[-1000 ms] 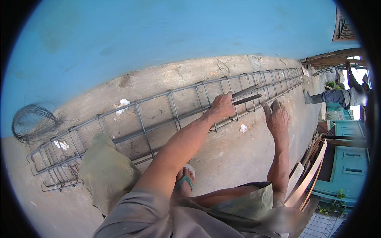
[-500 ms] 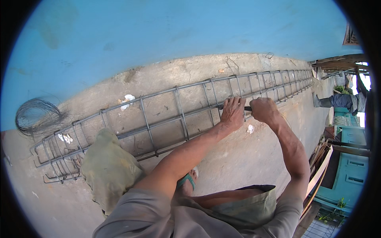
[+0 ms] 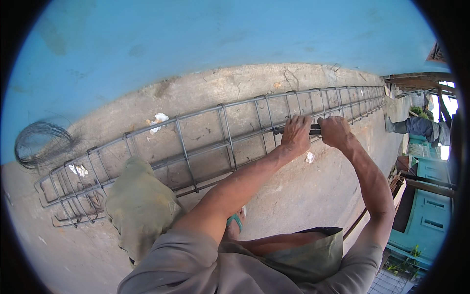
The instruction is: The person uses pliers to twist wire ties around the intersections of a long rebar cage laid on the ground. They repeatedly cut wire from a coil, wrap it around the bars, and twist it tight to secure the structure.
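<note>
A long steel rebar cage [image 3: 214, 143] of bars and square stirrups lies on the concrete. My left hand [image 3: 296, 133] is closed at its near top bar, over one part of a dark two-handled tool. The black handles [image 3: 315, 129] show between my hands; the kind of tool is not plain, as its end is mostly covered. My right hand [image 3: 335, 131] is in a fist around the handles' far end, just right of my left hand. Whether a tie wire is caught in the tool cannot be seen.
A coil of thin wire [image 3: 43, 143] lies by the blue wall [image 3: 230, 34] at left. Crumpled white scraps [image 3: 157, 121] lie on the concrete floor [image 3: 289, 196]. My covered knee [image 3: 142, 206] is against the cage. Another person's boot [image 3: 397, 126] stands at far right.
Both hands have shifted slightly right relative to the picture, still on the tool. More of the handles shows between them, and the right elbow sits farther out to the right.
</note>
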Action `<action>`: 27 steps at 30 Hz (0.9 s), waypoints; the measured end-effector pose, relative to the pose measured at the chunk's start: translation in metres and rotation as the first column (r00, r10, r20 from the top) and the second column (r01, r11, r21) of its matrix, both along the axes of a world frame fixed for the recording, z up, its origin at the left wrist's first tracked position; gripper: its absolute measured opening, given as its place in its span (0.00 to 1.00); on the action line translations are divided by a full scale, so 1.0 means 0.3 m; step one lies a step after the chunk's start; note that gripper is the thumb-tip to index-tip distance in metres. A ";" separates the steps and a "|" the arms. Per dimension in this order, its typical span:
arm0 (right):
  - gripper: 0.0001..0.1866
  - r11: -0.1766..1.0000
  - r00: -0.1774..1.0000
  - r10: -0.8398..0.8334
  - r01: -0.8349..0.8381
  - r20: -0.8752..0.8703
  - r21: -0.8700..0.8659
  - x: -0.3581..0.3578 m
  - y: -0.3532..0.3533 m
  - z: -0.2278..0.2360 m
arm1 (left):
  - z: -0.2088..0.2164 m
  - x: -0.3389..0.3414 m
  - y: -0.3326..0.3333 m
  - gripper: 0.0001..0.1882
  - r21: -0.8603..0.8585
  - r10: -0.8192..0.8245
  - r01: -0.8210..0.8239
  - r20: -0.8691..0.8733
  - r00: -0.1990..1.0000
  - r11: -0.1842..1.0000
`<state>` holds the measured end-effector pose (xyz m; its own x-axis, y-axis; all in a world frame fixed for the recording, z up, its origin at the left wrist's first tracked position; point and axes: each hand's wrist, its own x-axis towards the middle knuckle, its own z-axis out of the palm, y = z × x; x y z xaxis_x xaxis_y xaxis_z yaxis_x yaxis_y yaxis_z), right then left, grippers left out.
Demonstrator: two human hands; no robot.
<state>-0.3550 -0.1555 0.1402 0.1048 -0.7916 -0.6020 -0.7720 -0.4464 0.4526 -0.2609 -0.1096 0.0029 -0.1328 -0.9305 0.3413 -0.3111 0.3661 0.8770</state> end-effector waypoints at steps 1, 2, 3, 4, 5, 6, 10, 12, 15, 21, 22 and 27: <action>0.06 0.992 0.998 -0.048 0.042 0.044 0.118 -0.009 -0.034 -0.054 | -0.017 0.016 0.019 0.19 -0.145 0.189 -0.182 0.033 0.982 0.973; 0.06 0.957 0.982 -0.187 0.183 -0.005 0.226 0.083 -0.069 -0.045 | -0.038 0.050 0.002 0.18 -0.060 0.148 -0.143 0.079 0.986 0.988; 0.06 0.864 0.906 -0.393 0.422 -0.155 0.274 0.125 -0.031 0.082 | 0.009 -0.027 0.024 0.18 0.019 0.022 -0.022 0.023 0.999 1.000; 0.06 0.752 0.815 -0.526 0.579 -0.243 0.316 0.178 -0.044 0.125 | 0.011 -0.038 0.004 0.18 0.088 -0.049 0.046 0.032 0.998 0.995; 0.09 0.754 0.816 -0.503 0.575 -0.284 0.318 0.161 -0.044 0.117 | 0.012 -0.048 -0.003 0.18 0.143 -0.121 0.117 0.017 0.993 0.983; 0.11 0.899 0.926 -0.338 0.370 -0.168 0.235 0.142 -0.020 0.096 | 0.017 -0.025 -0.015 0.19 0.200 -0.218 0.205 0.044 0.975 0.958; 0.20 0.858 0.879 0.476 -0.474 -0.042 -0.199 0.025 0.085 0.041 | 0.094 0.128 -0.155 0.20 0.440 -0.536 0.499 -0.048 0.843 0.746; 0.18 0.907 0.913 0.405 -0.407 -0.041 -0.107 0.048 0.040 0.039 | 0.091 0.153 -0.170 0.20 0.429 -0.499 0.502 -0.130 0.857 0.751; 0.12 0.972 0.970 0.234 -0.234 -0.064 0.014 0.038 -0.021 0.016 | 0.022 0.054 -0.091 0.21 0.177 -0.167 0.191 -0.139 0.976 0.966; 0.10 0.633 0.742 -0.597 0.669 -0.305 0.389 0.099 -0.066 0.067 | 0.052 -0.025 -0.002 0.15 0.184 -0.184 0.185 -0.023 0.983 0.965; 0.12 0.810 0.871 -0.449 0.491 -0.200 0.322 0.083 -0.043 0.072 | 0.060 -0.019 -0.011 0.14 0.186 -0.244 0.244 -0.024 0.969 0.952; 0.17 0.873 0.890 0.452 -0.455 -0.060 -0.175 0.029 0.081 0.033 | 0.064 0.102 -0.151 0.09 0.357 -0.496 0.511 -0.139 0.857 0.782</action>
<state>-0.3462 -0.1310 0.1502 0.4694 -0.7541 -0.4594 -0.4963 -0.6556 0.5690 -0.2302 -0.1548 0.0221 -0.6126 -0.7904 0.0011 -0.1401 0.1099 0.9840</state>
